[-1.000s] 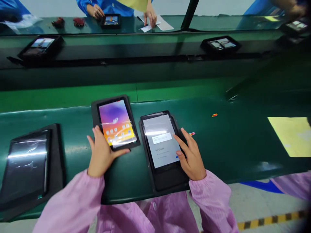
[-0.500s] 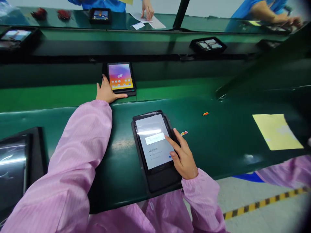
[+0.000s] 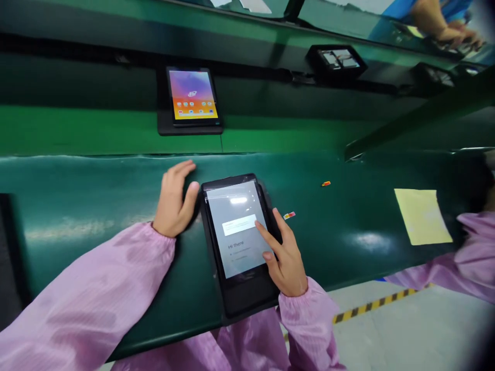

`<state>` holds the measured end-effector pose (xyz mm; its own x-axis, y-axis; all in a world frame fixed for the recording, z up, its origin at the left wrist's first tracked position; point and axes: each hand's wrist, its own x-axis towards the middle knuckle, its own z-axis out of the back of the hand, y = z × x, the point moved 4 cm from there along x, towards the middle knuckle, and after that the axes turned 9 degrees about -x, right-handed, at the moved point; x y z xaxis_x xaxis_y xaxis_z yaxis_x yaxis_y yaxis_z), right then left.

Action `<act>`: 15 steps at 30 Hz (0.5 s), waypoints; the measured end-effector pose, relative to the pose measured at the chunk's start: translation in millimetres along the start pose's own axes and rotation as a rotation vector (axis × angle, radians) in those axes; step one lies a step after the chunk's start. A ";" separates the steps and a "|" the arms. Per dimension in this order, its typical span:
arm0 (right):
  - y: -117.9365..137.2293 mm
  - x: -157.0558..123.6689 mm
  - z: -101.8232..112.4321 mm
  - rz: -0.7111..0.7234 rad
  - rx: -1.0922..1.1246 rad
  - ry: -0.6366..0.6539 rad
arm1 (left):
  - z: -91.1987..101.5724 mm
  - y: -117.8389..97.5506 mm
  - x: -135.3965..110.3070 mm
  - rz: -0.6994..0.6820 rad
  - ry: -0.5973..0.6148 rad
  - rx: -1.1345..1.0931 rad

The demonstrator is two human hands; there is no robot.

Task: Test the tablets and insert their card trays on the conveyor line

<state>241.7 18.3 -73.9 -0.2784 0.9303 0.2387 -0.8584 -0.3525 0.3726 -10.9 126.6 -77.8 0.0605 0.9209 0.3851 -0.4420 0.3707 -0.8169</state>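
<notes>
A black tablet [image 3: 234, 232] with a grey "Hi there" screen lies in a black tray [image 3: 247, 296] on the near green bench. My right hand [image 3: 284, 260] rests on its right side, index finger and thumb touching the screen. My left hand [image 3: 175, 198] lies open on the bench, thumb against the tablet's top left corner. A second tablet [image 3: 192, 95] with a bright orange and purple screen sits in its tray on the conveyor belt beyond, free of both hands.
A yellow sheet [image 3: 422, 215] lies at the right of the bench, beside another person's pink sleeve [image 3: 469, 257]. Two small coloured tags [image 3: 289, 215] lie near the tablet. A black tray [image 3: 335, 59] rides the far belt. Another person's hands [image 3: 450, 32] work at the back right.
My left hand let go of the bright tablet on the conveyor and came back to the near tablet's left edge. The right hand slid a little over the screen. The view tilted down.
</notes>
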 end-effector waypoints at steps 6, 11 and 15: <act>-1.7 -3.6 -1.5 -0.037 0.072 -0.018 | -10.6 3.2 -1.6 0.068 0.113 0.111; -3.1 -4.9 -4.3 -0.050 0.093 -0.048 | -9.9 2.0 -1.6 0.100 0.204 0.136; -3.1 -5.2 -5.1 -0.052 0.092 -0.052 | -9.9 0.8 -1.8 0.111 0.210 0.130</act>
<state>243.6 15.1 -80.8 -0.2100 0.9417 0.2628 -0.8272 -0.3144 0.4658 -2.4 126.4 -83.4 0.1840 0.9648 0.1877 -0.5665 0.2601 -0.7820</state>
